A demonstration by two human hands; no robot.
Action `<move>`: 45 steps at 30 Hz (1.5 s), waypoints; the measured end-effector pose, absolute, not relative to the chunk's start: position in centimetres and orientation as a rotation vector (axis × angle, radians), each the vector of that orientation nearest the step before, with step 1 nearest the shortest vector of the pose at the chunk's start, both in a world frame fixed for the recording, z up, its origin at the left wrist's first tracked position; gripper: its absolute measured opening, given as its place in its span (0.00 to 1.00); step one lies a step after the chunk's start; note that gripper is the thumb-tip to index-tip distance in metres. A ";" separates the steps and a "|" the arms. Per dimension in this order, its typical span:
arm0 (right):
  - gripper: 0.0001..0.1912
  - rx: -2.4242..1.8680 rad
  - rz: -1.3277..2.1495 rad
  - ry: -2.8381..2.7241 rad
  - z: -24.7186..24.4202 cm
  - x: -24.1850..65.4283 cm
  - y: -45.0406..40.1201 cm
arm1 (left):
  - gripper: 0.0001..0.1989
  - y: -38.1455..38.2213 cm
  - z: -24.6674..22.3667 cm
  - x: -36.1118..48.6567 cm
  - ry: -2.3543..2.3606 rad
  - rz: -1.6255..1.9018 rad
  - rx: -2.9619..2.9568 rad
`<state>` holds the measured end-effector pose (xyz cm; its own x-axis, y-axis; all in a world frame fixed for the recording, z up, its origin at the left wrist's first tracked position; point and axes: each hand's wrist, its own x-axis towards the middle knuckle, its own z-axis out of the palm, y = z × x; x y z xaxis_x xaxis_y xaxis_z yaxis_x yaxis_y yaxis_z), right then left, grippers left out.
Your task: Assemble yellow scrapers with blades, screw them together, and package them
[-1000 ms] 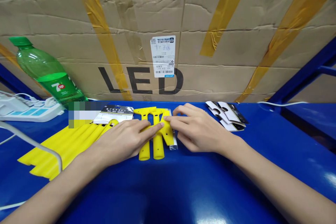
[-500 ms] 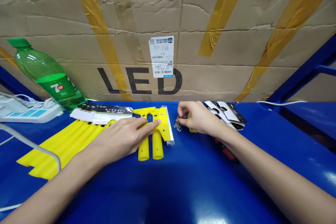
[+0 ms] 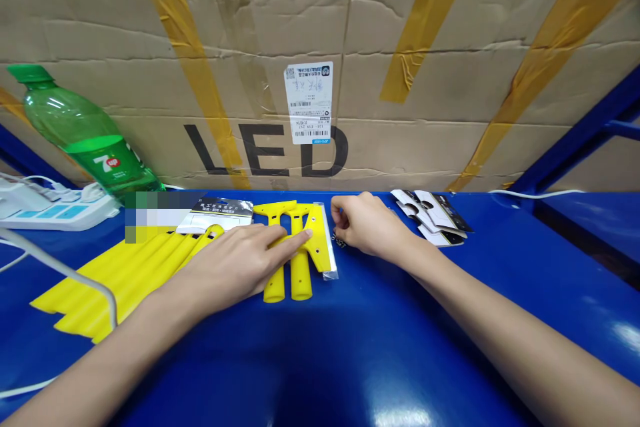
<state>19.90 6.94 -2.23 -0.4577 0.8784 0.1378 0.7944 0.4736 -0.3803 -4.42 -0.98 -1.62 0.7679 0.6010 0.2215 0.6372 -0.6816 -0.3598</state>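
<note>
My left hand (image 3: 250,257) reaches over two yellow scraper handles (image 3: 301,280), its index finger stretched out onto a yellow blade head (image 3: 317,243) with a clear-covered blade along its right edge. Just right of the blade, my right hand (image 3: 365,223) has thumb and fingers pinched together above a few small screws (image 3: 339,240); whatever it may hold is too small to make out. Several yellow handles (image 3: 135,267) lie side by side at the left, below printed cards (image 3: 220,213).
A green bottle (image 3: 90,137) leans behind a white power strip (image 3: 65,213). Black and white cards (image 3: 435,217) lie at the right. A large cardboard box (image 3: 280,33) stands along the back, and a white cable (image 3: 60,267) crosses the left side.
The blade head under my left index finger has shifted slightly right. My right hand has moved a little left, and the yellow and dark red items near it no longer show.
</note>
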 end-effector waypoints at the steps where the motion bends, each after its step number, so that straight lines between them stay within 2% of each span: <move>1: 0.12 -1.409 0.381 -2.406 -2.2 19.9 6.9 | 0.23 -1.0 -1.6 -4.4 -0.946 -0.107 -2.547; 5: 0.11 -1.268 0.445 -2.319 -1.5 20.5 6.4 | 0.23 -0.9 -1.7 -4.5 -0.979 -0.088 -2.557; 9: 0.14 -0.787 0.471 -2.277 -0.9 21.1 4.9 | 0.23 -0.7 -1.7 -4.6 -1.021 -0.071 -2.578; 12: 0.12 -0.470 0.197 -2.468 -1.1 21.0 3.9 | 0.23 -0.7 -1.5 -4.6 -1.060 -0.060 -2.606; 17: 0.14 -0.272 -0.318 -2.576 -1.4 20.3 2.8 | 0.22 -0.9 -1.0 -4.5 -1.133 -0.070 -2.629; 22: 0.13 -0.185 -0.460 -2.624 -1.3 20.1 2.0 | 0.23 -1.0 -0.9 -4.6 -1.237 -0.094 -2.659; 26: 0.08 -0.278 -0.085 -2.522 -1.3 20.4 2.0 | 0.22 -1.0 -1.2 -4.7 -1.217 -0.113 -2.645; 30: 0.11 -0.849 0.380 -2.099 -1.2 20.6 3.1 | 0.22 -0.9 -1.5 -4.6 -1.052 -0.151 -2.586; 33: 0.09 -1.215 0.965 -1.838 -1.1 20.6 3.8 | 0.22 -0.9 -1.6 -4.5 -0.954 -0.230 -2.547; 35: 0.16 -1.208 1.416 -1.680 -1.1 20.4 4.0 | 0.23 -1.0 -1.7 -4.4 -0.924 -0.287 -2.540; 37: 0.19 -1.133 1.687 -1.530 -1.1 20.3 3.9 | 0.23 -1.1 -1.9 -4.3 -0.911 -0.327 -2.537; 40: 0.18 -1.070 1.783 -1.427 -1.0 20.3 3.8 | 0.25 -1.1 -2.0 -4.3 -0.903 -0.349 -2.541; 45: 0.16 -1.054 1.667 -1.505 -1.0 20.9 4.1 | 0.29 -0.7 -1.8 -3.7 -0.994 -0.362 -2.715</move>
<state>20.95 4.07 -1.00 -0.4665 0.8735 -0.1389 0.0489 -0.1313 -0.9901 -3.69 -0.71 -1.85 0.7398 0.5994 0.3056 0.6555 -0.7445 -0.1265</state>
